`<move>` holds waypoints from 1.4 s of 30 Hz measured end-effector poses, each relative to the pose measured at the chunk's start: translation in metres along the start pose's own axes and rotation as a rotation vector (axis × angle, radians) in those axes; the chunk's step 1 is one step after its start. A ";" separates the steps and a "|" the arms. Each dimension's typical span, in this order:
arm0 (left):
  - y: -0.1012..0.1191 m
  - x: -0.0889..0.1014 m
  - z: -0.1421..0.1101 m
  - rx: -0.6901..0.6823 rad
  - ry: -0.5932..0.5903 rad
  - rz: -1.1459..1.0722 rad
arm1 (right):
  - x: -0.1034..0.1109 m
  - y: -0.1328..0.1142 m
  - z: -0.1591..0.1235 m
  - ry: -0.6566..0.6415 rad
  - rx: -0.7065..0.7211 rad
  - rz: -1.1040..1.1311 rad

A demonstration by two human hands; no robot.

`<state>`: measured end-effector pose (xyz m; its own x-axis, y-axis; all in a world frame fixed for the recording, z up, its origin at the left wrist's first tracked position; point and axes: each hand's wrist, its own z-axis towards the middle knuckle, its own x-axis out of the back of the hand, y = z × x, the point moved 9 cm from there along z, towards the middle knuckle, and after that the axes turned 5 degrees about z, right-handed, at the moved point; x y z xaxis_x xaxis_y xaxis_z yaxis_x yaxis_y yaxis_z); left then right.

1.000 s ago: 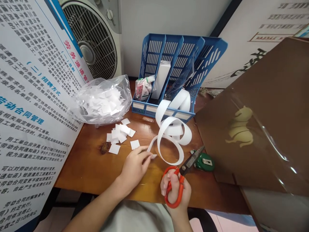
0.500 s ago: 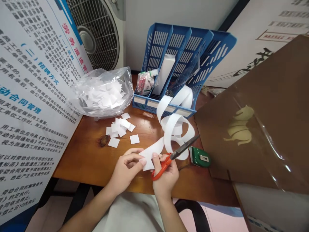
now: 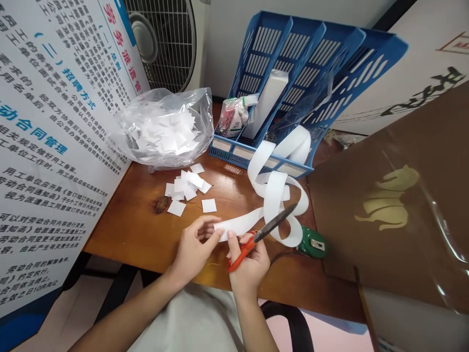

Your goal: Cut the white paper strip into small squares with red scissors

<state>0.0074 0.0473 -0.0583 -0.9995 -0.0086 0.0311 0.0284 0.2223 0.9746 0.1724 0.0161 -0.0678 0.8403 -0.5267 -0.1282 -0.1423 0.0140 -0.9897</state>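
Observation:
A long white strip [image 3: 240, 223] curls in loops from the blue file rack down to the wooden table. My left hand [image 3: 194, 249] pinches its free end between thumb and fingers. My right hand [image 3: 249, 266] is closed around the red handles of the scissors [image 3: 273, 222], whose dark blades point up and right, over the loops. The right thumb and fingertips also touch the strip's lower edge. Just beyond my left hand lie a single white square [image 3: 209, 205] and a small pile of white squares [image 3: 189, 185].
A clear plastic bag [image 3: 161, 129] full of white squares sits at the back left. The blue file rack [image 3: 262, 155] holds a white box [image 3: 269, 102] and a small packet. A green tape measure [image 3: 312, 243] lies beside the brown board [image 3: 340, 205]. A printed panel [image 3: 73, 161] stands left.
My right hand, with the scissors, came up to the strip beside my left hand. The strip's end turned to show its flat face and now stretches straighter. The view shifted.

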 end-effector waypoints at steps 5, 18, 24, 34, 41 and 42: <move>-0.010 -0.004 0.002 0.100 -0.032 -0.121 | 0.002 -0.004 -0.001 0.022 0.011 0.020; -0.007 -0.004 0.005 0.150 -0.094 -0.181 | 0.005 -0.006 -0.002 0.059 0.022 0.064; -0.005 -0.007 0.005 0.188 -0.153 -0.194 | 0.005 -0.008 -0.002 0.065 0.026 0.063; -0.008 -0.002 0.005 0.180 -0.139 -0.132 | 0.001 0.001 0.000 0.035 -0.013 0.061; -0.010 0.009 0.003 0.217 -0.087 -0.165 | 0.043 -0.004 -0.012 -0.122 -0.213 -0.155; -0.011 0.011 0.002 0.232 -0.083 -0.169 | 0.052 -0.007 -0.017 -0.171 -0.246 -0.233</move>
<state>-0.0041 0.0469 -0.0691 -0.9878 0.0128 -0.1551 -0.1336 0.4415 0.8872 0.2086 -0.0256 -0.0663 0.9372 -0.3418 0.0694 -0.0406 -0.3048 -0.9516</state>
